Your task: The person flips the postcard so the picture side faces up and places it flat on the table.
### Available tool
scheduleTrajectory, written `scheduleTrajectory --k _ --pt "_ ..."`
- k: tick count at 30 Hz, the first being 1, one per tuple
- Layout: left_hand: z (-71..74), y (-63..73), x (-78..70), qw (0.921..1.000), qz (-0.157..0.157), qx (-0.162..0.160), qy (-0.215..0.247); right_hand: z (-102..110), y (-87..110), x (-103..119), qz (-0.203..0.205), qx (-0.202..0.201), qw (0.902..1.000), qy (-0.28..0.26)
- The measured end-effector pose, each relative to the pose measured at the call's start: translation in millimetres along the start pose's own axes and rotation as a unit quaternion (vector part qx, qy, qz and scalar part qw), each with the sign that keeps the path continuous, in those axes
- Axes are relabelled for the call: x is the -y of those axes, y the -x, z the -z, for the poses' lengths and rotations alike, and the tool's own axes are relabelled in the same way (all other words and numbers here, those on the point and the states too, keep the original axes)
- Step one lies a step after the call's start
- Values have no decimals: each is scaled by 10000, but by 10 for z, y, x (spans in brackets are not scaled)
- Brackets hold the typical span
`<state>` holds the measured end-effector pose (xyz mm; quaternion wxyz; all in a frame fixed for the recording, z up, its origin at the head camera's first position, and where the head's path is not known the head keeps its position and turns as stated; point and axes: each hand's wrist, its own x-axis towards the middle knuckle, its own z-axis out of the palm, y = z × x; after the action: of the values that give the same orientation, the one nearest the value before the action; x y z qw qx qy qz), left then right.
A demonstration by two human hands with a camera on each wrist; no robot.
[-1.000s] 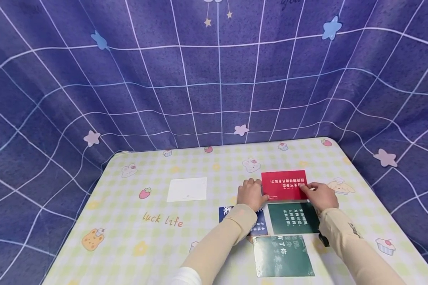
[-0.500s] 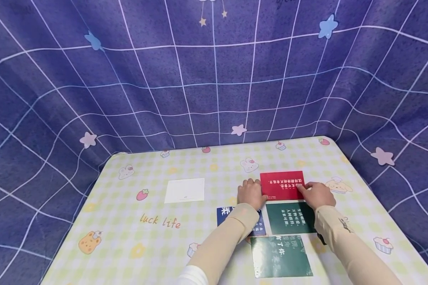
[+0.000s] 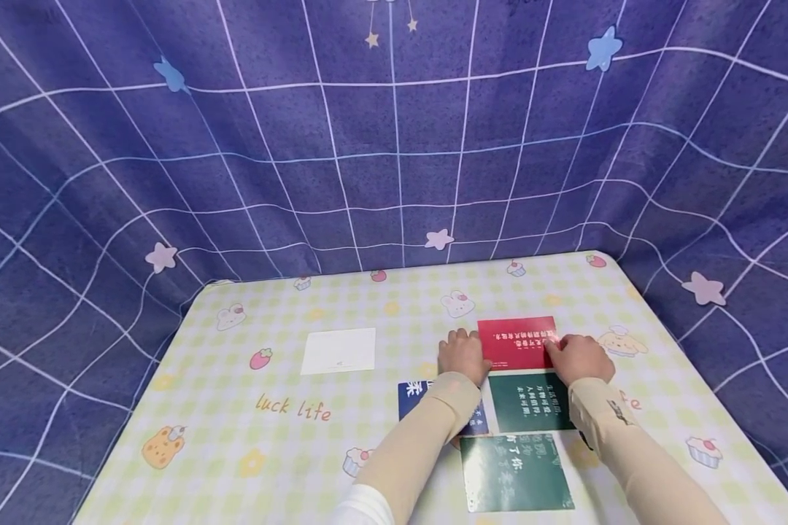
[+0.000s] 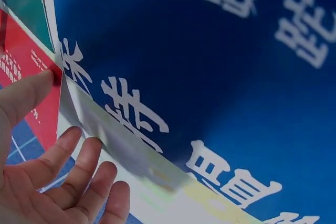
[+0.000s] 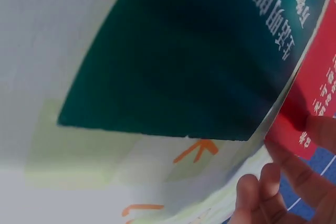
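A red card (image 3: 515, 335) with white writing lies on the table at the far end of a group of cards. My left hand (image 3: 462, 357) is at its left side; in the left wrist view the thumb (image 4: 31, 95) touches the card's corner while the fingers lie loosely spread. At the right edge, my right hand (image 3: 584, 361) has its thumb (image 5: 321, 132) on top of the card and its index finger at the corner, pinching the edge. Directly below sits a dark green card (image 3: 528, 405). A blue card (image 3: 414, 394) is partly hidden under the left forearm.
Nearest the body lies another green card (image 3: 515, 481), glossy with glare. A white card (image 3: 339, 351) lies apart on the left of the checked tablecloth (image 3: 203, 394). Behind the table hangs a blue curtain (image 3: 368, 182) with grid lines.
The red card has slid slightly toward the body, closer to the green card. The right hand has shifted a little left with it; the left hand stays at the card's left side.
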<state>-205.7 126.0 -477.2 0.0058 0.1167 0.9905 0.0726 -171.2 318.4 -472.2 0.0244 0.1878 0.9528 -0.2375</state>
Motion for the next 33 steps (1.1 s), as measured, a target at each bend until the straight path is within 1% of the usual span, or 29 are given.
scheduleTrajectory --k 4,8,14,18,21,24,33 --pt "15 20 -16 9995 -12 16 -321 -33 3 35 110 -215 9988 418" --pt "6 31 -39 9980 38 34 -638 -40 10 53 183 -234 9976 628" --pt "-37 32 -50 9975 115 -86 -695 -52 6 56 372 -215 9949 915" --pt "-19 38 -40 9978 84 -16 -650 -51 -4 47 475 -161 9940 972" --pt "13 58 -32 9984 46 59 -565 -23 14 38 464 -57 9951 874" --pt "53 75 -18 9988 29 62 -489 15 40 42 411 26 9968 688" --pt "139 94 42 9998 -44 -153 -102 66 128 129 279 3 9996 8"
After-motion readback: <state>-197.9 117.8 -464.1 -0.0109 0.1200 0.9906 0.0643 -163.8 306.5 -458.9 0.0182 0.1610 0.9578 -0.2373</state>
